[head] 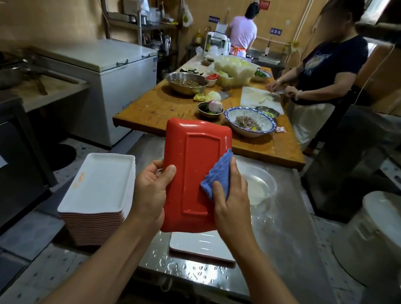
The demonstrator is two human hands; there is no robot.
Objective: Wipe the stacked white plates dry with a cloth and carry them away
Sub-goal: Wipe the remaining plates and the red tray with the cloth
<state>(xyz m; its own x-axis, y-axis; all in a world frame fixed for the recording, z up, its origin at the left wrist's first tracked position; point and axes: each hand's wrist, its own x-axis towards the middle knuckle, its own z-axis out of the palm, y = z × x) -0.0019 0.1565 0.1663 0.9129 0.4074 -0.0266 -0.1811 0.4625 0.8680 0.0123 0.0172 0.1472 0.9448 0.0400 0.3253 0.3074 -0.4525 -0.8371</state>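
My left hand (150, 191) grips the left edge of a rectangular plate (191, 160) held upright, its red underside facing me and dotted with water drops. My right hand (230, 201) holds a blue cloth (219, 174) and presses it against the plate's right side. A tall stack of rectangular white plates (99, 192) with red undersides stands at my left on the steel counter. One more white plate (200, 246) lies flat on the wet counter below the held plate, partly hidden by my forearms.
The steel counter (284, 229) is wet and carries a clear plastic bowl (261, 184). Beyond it a wooden table (164, 106) holds bowls and vegetables. A person (326, 72) chops at the right, another stands at the back. A chest freezer (110, 72) stands left, a white bucket (383, 236) right.
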